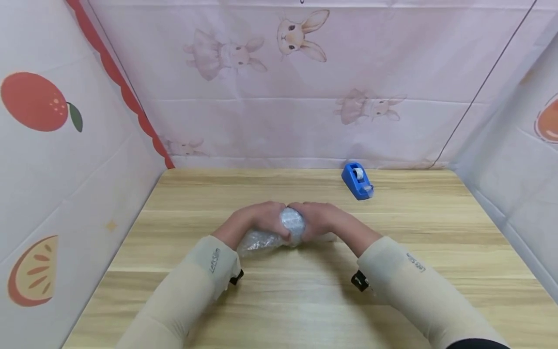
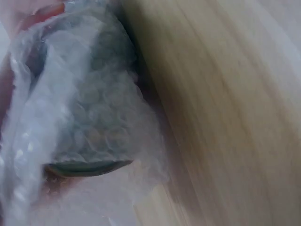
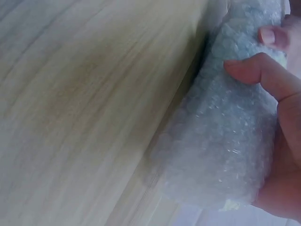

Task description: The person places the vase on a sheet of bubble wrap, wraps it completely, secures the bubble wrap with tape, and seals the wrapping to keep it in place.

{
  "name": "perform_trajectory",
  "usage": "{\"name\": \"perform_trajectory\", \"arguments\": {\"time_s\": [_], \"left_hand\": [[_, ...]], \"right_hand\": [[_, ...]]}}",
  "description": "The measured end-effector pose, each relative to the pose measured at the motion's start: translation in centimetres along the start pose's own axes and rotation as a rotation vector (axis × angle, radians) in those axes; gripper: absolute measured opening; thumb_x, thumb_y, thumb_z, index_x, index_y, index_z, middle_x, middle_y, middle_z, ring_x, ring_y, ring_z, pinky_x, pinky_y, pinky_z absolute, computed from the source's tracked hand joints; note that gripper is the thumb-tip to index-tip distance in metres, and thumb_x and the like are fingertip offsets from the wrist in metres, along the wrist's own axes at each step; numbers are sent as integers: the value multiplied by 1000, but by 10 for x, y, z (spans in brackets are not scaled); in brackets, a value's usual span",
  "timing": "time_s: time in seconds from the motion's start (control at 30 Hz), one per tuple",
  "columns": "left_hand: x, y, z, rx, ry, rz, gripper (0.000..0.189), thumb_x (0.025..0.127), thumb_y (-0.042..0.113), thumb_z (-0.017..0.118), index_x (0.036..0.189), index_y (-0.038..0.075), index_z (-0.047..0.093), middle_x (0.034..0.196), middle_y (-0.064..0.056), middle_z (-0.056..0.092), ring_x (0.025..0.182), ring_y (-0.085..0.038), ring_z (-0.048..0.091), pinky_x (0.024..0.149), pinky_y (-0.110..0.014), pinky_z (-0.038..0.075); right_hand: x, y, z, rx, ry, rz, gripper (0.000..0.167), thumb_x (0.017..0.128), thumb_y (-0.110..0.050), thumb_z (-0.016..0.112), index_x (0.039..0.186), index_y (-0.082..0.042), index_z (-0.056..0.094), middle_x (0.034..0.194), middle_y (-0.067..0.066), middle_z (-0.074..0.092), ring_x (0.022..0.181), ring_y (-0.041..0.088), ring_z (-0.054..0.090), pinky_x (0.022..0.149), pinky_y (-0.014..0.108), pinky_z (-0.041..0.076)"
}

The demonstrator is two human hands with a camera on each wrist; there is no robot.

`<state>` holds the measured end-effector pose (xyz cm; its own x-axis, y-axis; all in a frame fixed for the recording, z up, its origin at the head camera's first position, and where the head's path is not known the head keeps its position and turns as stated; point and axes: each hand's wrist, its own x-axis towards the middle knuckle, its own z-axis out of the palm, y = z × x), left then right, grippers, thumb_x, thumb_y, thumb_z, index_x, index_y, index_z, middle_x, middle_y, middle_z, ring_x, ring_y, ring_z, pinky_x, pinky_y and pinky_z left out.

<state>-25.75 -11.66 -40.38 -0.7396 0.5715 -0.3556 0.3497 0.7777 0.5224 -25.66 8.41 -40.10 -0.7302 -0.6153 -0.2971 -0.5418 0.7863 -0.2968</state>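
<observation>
A roughly cylindrical object with a round, pale grey end [image 1: 293, 220] is wrapped in clear bubble wrap [image 1: 259, 241]. My left hand [image 1: 269, 217] grips it from the left and my right hand [image 1: 317, 218] from the right, with the thumbs on the near side. In the right wrist view, my right thumb [image 3: 249, 69] presses on the wrap, close below the left thumb [image 3: 272, 36]. The left wrist view shows a dark green curved rim [image 2: 89, 168] through the film, with loose wrap hanging past it. Most of the object's surface is hidden by wrap and fingers.
A blue tape dispenser [image 1: 357, 181] with a roll of clear tape stands at the back right of the wooden table [image 1: 296, 295]. Printed cloth walls [image 1: 270, 126] rise behind the table and on both sides.
</observation>
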Motion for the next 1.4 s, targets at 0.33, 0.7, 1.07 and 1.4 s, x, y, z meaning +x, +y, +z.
{"name": "perform_trajectory", "arguments": {"time_s": [0.33,0.7,1.07,1.4], "left_hand": [[6,-2,-12,-25,-101,-23,74,69,53,78,125,11,54,105,0,62,93,-17,61,81,-34,50],[-8,19,2,364,117,-8,96,67,60,83,139,11,43,116,-5,58,100,-22,59,82,-41,51],[-9,16,21,655,355,46,90,70,66,76,132,7,49,103,-9,63,85,-25,64,68,-42,53],[-3,3,8,350,171,-21,89,74,70,68,139,13,47,111,0,65,93,-16,60,80,-38,51]], "right_hand": [[-3,-8,8,-159,110,51,97,67,-36,85,150,-23,35,129,7,58,111,26,57,90,52,44],[12,12,4,24,19,-14,84,67,-28,87,137,-19,41,117,1,62,100,17,59,86,38,50],[13,12,1,99,3,11,94,70,-22,86,148,-19,34,126,5,58,106,22,57,91,43,48],[5,-4,14,-232,144,40,109,66,-56,85,153,-24,29,133,6,54,115,27,53,95,54,44]]}}
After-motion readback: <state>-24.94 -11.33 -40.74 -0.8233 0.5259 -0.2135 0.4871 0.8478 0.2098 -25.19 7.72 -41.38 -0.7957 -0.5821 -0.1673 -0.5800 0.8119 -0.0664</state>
